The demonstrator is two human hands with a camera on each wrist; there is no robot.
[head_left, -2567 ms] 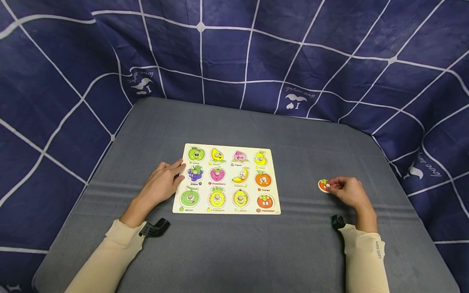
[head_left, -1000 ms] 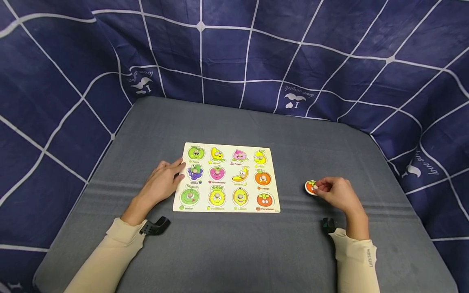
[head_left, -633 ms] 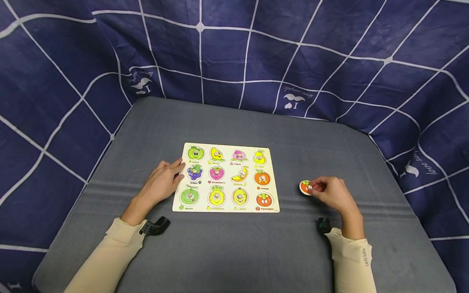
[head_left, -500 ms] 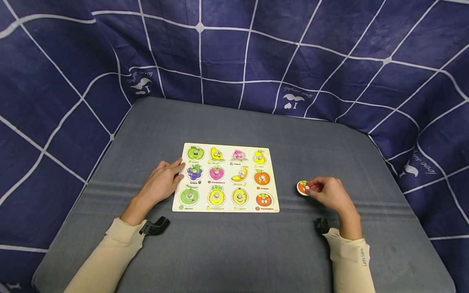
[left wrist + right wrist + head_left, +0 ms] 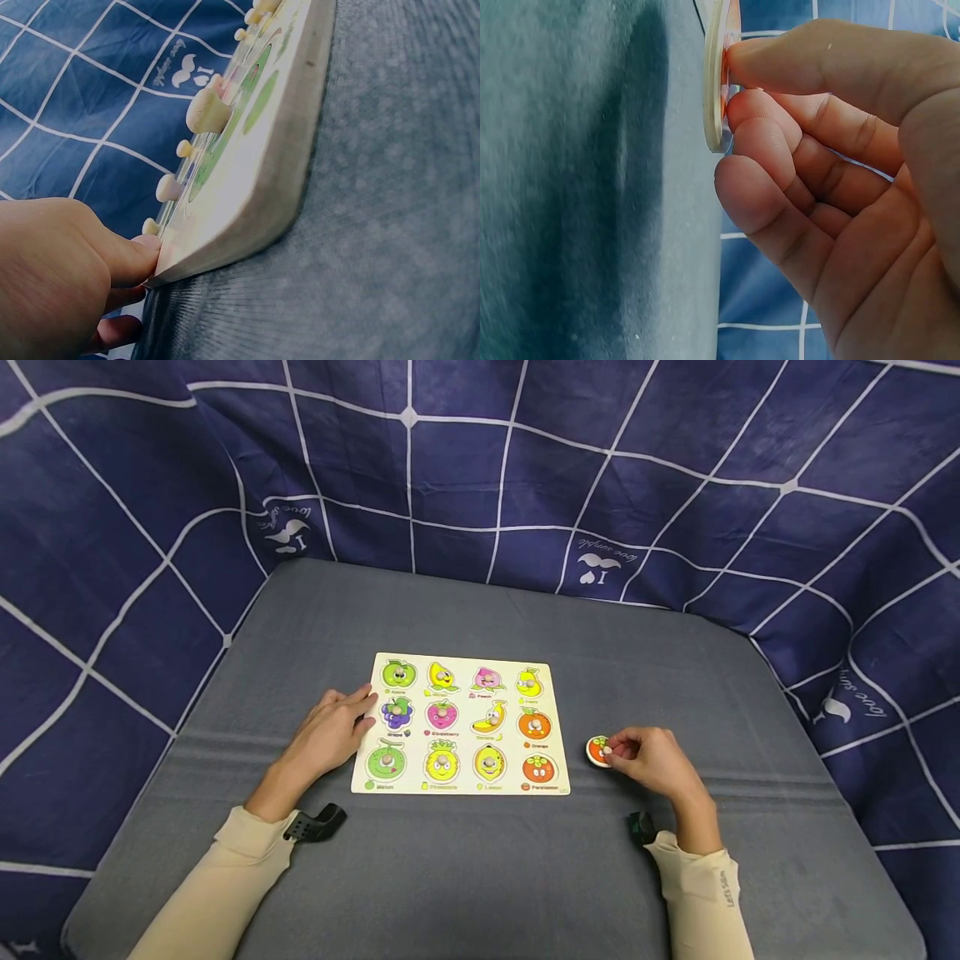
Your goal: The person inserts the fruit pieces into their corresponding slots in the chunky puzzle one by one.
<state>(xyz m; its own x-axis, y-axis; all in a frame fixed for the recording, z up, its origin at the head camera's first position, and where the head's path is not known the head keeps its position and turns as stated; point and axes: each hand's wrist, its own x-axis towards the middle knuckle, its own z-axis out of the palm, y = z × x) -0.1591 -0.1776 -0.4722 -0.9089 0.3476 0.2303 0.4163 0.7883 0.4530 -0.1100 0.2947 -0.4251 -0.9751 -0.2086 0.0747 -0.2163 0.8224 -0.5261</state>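
My right hand (image 5: 651,762) pinches the small round knob of a persimmon puzzle piece (image 5: 594,750), a flat orange disc with a pale rim. The piece is to the right of the fruit knob puzzle board (image 5: 465,783); in the right wrist view the piece (image 5: 714,82) stands out from the grey cloth, its thin edge showing. The board's lower right spot shows a printed persimmon (image 5: 539,768) without a knob. My left hand (image 5: 326,733) rests at the board's left edge, index finger and thumb touching it. In the left wrist view its thumb (image 5: 131,259) meets the board's side.
Knobbed fruit pieces, such as the orange (image 5: 535,724) and lemon (image 5: 489,763), sit in the board. Grey cloth (image 5: 480,877) covers the table. A blue curtain (image 5: 450,468) with white grid lines rises behind and at both sides.
My right hand has carried the persimmon piece leftward, nearer the board's right edge. My left hand has stayed at the board's left edge.
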